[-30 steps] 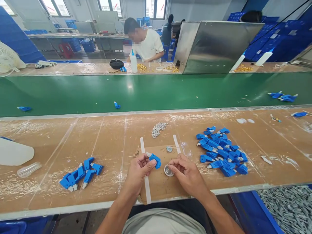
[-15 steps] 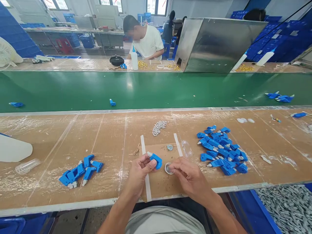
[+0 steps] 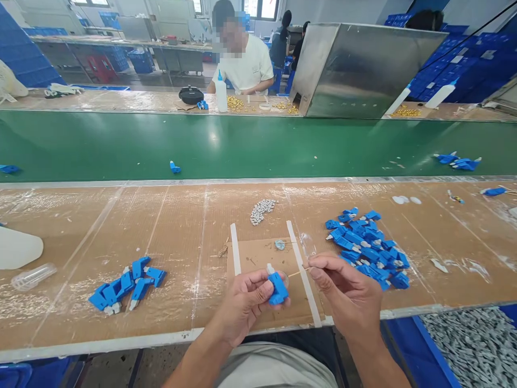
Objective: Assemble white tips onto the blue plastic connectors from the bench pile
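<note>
A blue plastic piece with a pale tip (image 3: 278, 288) is pinched in my left hand (image 3: 250, 299), over the cardboard mat (image 3: 258, 318). The rim of something round and clear shows just behind the piece. My right hand (image 3: 347, 285) pinches a thin wooden stick (image 3: 298, 272), whose far end reaches to the blue piece. On the mat behind lies a small round bluish item (image 3: 280, 244) with a stick across it. Small grey parts (image 3: 262, 211) are heaped beyond the mat. Blue pieces lie in a large pile (image 3: 369, 245) at right and a smaller pile (image 3: 125, 285) at left.
A green conveyor belt (image 3: 242, 145) crosses behind the table, carrying a few blue pieces. Beyond it a person in a white shirt (image 3: 252, 64) sits beside a metal box (image 3: 371, 70). A bin of grey parts (image 3: 472, 345) stands at lower right. A clear tube (image 3: 34, 276) lies at left.
My right hand has moved right and now holds a thin stick. The round metallic dish beside it is no longer visible on the mat. My left hand has shifted right and down with the blue piece.
</note>
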A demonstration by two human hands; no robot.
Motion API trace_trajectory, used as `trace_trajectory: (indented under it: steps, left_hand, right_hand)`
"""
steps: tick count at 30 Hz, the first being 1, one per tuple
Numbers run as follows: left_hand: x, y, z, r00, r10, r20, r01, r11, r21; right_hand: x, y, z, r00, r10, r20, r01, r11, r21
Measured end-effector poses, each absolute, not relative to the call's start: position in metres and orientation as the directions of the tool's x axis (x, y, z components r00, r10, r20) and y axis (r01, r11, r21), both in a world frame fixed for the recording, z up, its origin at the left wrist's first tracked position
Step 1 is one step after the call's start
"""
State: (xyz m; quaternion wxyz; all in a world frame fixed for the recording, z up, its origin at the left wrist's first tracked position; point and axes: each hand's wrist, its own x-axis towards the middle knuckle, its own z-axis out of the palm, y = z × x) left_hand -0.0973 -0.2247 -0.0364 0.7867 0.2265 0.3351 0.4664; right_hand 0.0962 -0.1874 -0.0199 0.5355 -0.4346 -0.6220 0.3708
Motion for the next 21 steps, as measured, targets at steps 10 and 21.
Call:
trace_trajectory:
  steps: [10,21]
  left_hand:
    - [-0.092,-0.229,-0.036,0.393,0.861,-0.322,-0.594,0.505,0.627]
    - [-0.093,-0.229,-0.037,0.399,0.877,-0.267,-0.582,0.468,0.665]
  right_hand:
    - [0.088,-0.197,-0.012,-0.16,0.893,0.42,0.201,0.446,-0.872]
    - [0.085,-0.196,-0.006,-0.277,0.844,0.459,0.244,0.523,-0.817]
